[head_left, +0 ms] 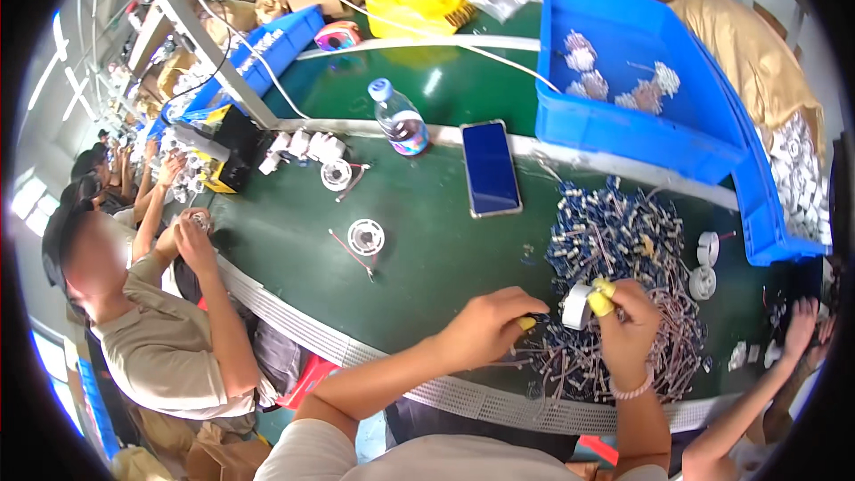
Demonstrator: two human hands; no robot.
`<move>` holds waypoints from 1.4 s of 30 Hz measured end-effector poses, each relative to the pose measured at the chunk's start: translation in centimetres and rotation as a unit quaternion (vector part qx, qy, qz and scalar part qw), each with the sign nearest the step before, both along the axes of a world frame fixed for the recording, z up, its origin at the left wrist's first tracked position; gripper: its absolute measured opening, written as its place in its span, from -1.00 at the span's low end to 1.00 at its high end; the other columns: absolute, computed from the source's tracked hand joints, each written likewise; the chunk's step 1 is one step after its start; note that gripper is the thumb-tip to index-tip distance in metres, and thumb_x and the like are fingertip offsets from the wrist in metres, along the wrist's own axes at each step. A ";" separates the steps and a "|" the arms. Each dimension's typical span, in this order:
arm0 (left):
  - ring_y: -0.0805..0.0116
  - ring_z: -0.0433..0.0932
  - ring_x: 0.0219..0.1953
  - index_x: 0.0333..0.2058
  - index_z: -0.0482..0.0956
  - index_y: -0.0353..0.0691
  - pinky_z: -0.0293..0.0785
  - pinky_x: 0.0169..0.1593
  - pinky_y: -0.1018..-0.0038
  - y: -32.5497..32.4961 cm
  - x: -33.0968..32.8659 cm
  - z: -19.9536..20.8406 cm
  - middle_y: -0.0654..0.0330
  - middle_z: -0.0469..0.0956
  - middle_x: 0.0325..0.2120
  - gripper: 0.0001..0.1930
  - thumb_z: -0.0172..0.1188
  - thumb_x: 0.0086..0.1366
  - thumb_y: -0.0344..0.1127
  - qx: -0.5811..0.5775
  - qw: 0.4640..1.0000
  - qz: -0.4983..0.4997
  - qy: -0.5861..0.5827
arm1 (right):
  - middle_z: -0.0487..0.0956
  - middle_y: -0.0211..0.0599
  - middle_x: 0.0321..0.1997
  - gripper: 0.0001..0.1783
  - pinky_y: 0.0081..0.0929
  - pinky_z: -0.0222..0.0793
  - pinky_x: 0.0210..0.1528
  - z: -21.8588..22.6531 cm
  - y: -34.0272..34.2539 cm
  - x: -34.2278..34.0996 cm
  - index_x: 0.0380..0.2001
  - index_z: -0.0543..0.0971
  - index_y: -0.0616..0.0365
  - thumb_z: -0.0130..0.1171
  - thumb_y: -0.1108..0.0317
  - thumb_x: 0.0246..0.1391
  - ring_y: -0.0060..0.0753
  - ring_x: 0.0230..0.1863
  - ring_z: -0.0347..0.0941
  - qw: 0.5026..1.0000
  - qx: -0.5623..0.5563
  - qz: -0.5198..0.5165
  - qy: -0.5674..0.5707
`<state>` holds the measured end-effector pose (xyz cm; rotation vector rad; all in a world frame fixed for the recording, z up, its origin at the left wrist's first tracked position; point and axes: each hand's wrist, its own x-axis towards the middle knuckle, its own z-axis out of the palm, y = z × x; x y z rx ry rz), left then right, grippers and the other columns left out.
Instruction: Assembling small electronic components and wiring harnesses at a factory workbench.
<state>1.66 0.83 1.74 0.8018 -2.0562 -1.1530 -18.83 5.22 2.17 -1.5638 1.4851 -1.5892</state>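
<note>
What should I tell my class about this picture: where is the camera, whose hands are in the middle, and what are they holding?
There is no machine: a person wears the camera on their head, looking down, and the fisheye lens bends straight edges. Their left hand pinches what looks like a small dark piece; their right hand holds a white round part. On the green table lie a pile of wired pieces, a phone, a bottle and a blue bin.
</note>
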 end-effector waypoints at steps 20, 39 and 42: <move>0.34 0.54 -0.21 -0.23 0.58 -0.29 0.50 -0.16 0.52 0.0 -0.5 -2.6 0.13 0.52 -0.27 -0.73 0.15 0.06 -0.65 0.137 0.971 0.046 0.190 | 0.44 -0.19 -0.41 -0.90 -0.36 0.18 -0.12 -1.4 0.4 3.5 -0.43 0.45 0.33 0.06 0.57 -0.10 -0.18 -0.23 0.25 0.980 0.036 0.074 0.182; 0.34 0.57 -0.24 -0.19 0.49 -0.44 0.57 -0.12 0.49 -1.0 -0.8 -2.5 0.06 0.54 -0.28 -0.82 0.05 0.22 -0.62 0.344 0.910 0.032 0.229 | 0.44 -0.37 -0.36 -0.78 -0.15 0.02 -0.05 -2.6 -0.7 2.2 -0.28 0.45 0.11 0.11 0.42 -0.09 -0.22 -0.17 0.28 0.963 -0.024 0.092 0.251; 0.36 0.56 -0.22 -0.19 0.50 -0.43 0.56 -0.13 0.51 -0.5 -1.1 -2.6 0.09 0.52 -0.28 -0.82 0.06 0.20 -0.63 0.334 0.912 0.031 0.235 | 0.43 -0.38 -0.36 -0.78 -0.14 0.01 -0.05 -2.7 -0.2 2.0 -0.28 0.45 0.10 0.11 0.42 -0.09 -0.22 -0.17 0.27 0.960 -0.021 0.086 0.266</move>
